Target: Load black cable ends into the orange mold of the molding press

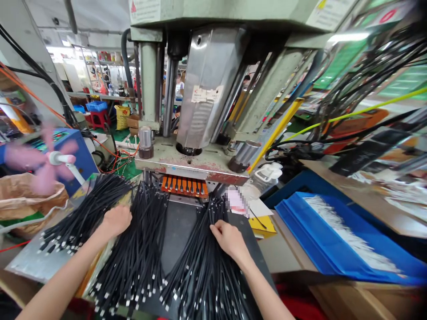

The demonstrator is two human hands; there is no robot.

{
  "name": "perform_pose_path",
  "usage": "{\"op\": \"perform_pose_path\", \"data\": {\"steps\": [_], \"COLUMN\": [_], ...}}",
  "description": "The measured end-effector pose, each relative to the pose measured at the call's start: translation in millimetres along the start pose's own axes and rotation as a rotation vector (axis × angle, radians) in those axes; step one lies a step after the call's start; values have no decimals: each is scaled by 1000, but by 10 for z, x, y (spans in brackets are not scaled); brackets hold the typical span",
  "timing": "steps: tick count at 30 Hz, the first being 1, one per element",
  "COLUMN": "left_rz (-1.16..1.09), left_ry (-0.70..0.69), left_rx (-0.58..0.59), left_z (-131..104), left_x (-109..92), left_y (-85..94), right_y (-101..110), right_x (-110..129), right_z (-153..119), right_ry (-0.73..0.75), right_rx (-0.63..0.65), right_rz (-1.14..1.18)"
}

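Note:
Black cables with pale metal ends lie in bundles: one at the left (90,206), one in the middle (138,244) and one at the right (203,258). My left hand (117,220), its fingers curled, is between the left and middle bundles; what it grips, if anything, is hidden. Over the upper part of the right bundle is my right hand (228,238), thumb and fingers pinched together, with what is between them too small to name. An orange mould (184,186) holding several black cable ends sits under the press (200,166).
A pink fan (53,158) turns at the left beside a paper bag (31,200). At the right are a clear plastic jug (267,175), a yellow item (263,225) and a blue bin (300,240) with white pieces.

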State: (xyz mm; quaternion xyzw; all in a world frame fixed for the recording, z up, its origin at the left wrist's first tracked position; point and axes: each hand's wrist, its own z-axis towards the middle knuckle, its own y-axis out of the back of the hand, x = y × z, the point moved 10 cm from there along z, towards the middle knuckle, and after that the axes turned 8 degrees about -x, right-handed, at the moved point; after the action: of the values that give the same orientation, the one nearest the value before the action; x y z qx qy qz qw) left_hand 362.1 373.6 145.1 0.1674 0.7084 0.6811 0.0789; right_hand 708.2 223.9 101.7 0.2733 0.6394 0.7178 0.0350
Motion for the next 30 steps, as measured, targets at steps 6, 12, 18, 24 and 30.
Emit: {"op": "perform_pose_path", "data": {"steps": [6,12,18,24,30], "left_rz": [-485,-403,-540,-702,-932], "left_ry": [-171,-139,50,73,-150], "left_rx": [258,68,80,106,-72], "left_z": [-524,-280,353,479,197], "left_x": [68,73,12,80,-124], "left_y": [-94,62,-157,-321,394], "right_y": [69,169,424,446,573], "right_x": [-178,-6,494,815,1247], "right_z": [43,-55,-254,-335,-390], "right_ry": [-57,-93,23,147,310], "right_rx": [-104,-91,33,60,93], "right_rz": [338,888,1020,960,932]}}
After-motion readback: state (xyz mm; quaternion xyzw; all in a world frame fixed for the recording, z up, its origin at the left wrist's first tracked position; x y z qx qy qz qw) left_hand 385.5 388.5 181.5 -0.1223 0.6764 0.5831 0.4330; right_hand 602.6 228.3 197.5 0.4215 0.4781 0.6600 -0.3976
